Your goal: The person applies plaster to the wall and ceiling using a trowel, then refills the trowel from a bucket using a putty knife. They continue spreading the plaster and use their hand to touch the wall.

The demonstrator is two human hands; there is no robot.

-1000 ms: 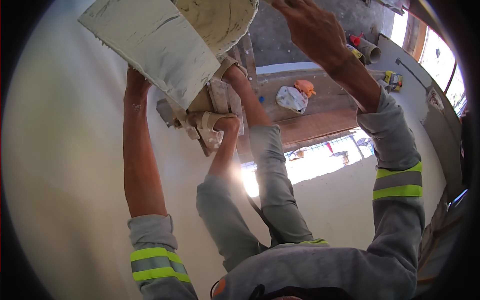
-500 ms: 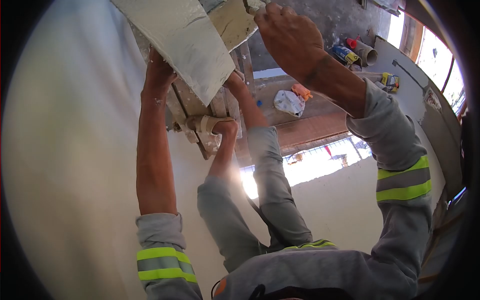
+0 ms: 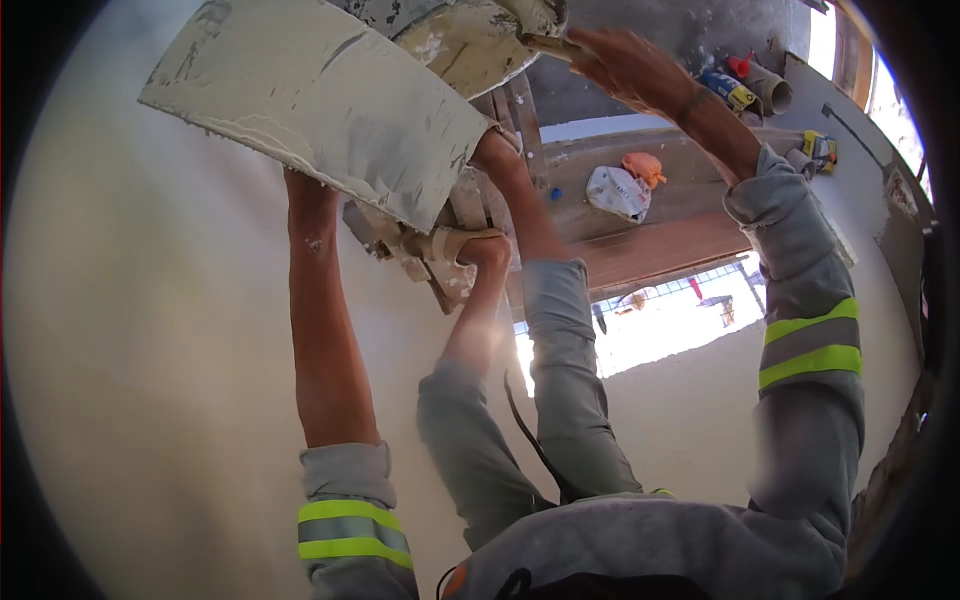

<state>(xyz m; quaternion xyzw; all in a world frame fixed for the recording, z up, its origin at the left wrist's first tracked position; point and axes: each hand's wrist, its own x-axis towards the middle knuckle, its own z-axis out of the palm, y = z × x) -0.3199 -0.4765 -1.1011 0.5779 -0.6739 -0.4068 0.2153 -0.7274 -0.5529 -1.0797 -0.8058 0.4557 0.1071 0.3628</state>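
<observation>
A large flat board (image 3: 330,110), smeared with pale plaster, is at the upper left. Under it my left hand (image 3: 310,190) is mostly hidden; only the wrist and a bit of the hand show, so its fingers cannot be seen. At the upper right my right hand (image 3: 625,65) is closed on the handle of a tool (image 3: 552,46). The tool's far end reaches the edge of a plaster-coated container (image 3: 470,50), just right of the board. Pale residue coats the container's inside.
My feet stand on wooden planks (image 3: 470,205) below the board. A white bag (image 3: 618,193) and an orange bag (image 3: 644,168) lie on a wooden plank. Farther right are a tube (image 3: 774,95) and a yellow packet (image 3: 820,150). A pale wall (image 3: 150,350) rises at the left.
The board appears farther left and more of its surface shows. My right hand has moved right and slightly down, showing more of the tool handle. The whole view has shifted a little.
</observation>
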